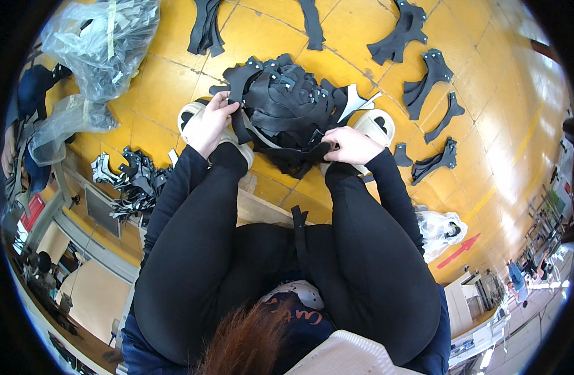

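A heap of black, curved, cut pieces of sheet material (284,103) lies on the yellow floor between my feet. Several pieces in it carry small pale tags. My left hand (211,122) is at the heap's left edge, thumb and fingers closed on a black cut piece (239,81). At the lower right of the heap, my right hand (352,147) pinches the end of a dark strip (302,153). Whether both hands hold one same piece cannot be made out. A white piece (352,103) sticks out at the heap's right side.
Smaller stacks of black pieces (429,81) lie on the floor ahead and to the right. A clear plastic bag (102,47) stands at the far left. Another pile of black and grey pieces (137,178) is by my left leg. A white bag (438,231) lies right of my right leg.
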Demonstrator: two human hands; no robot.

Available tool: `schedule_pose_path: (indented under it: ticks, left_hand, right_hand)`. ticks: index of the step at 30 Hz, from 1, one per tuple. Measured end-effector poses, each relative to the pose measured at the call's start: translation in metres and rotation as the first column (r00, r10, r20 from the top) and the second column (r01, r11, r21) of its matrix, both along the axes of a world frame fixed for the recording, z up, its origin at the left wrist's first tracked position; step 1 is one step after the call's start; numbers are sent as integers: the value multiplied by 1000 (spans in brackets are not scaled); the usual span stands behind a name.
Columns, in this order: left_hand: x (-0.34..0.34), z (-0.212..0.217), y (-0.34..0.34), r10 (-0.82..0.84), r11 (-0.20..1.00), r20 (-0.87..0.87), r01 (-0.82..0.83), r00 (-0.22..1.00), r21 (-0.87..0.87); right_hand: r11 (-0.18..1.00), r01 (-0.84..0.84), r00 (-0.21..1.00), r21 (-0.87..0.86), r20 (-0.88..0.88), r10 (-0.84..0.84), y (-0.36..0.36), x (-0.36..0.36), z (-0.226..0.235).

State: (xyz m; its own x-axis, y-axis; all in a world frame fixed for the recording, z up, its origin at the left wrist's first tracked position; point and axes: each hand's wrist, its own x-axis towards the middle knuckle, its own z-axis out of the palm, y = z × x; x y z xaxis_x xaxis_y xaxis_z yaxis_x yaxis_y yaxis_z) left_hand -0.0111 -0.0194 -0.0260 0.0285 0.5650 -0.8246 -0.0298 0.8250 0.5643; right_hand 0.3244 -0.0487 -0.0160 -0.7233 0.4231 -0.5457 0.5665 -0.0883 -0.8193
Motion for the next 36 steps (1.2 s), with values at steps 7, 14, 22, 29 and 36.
schedule_pose_path:
  ticks: [7, 14, 22, 29, 36]
  left_hand:
    - [-11, -21, -8, -202, 936, -448, 306, 871, 173]
    - [9, 6, 13, -192, 710, -622, 544, 760, 446]
    - [33, 18, 17, -380, 689, -424, 558, 822, 462]
    - [15, 13, 24, -172, 926, -73, 186, 982, 329]
    - [-7, -4, 17, -351, 883, -186, 390, 918, 259]
  right_hand:
    - [888, 330, 927, 320, 69, -369, -22, 7, -27]
    - [626, 779, 626, -34, 82, -776, -20, -6, -51]
    - [551, 801, 578, -234, 62, -814, -21, -19, -55]
    - [633, 669, 655, -390, -93, -750, -20, -8, -28]
    - [746, 631, 759, -210, -31, -651, -10, -12, -11]
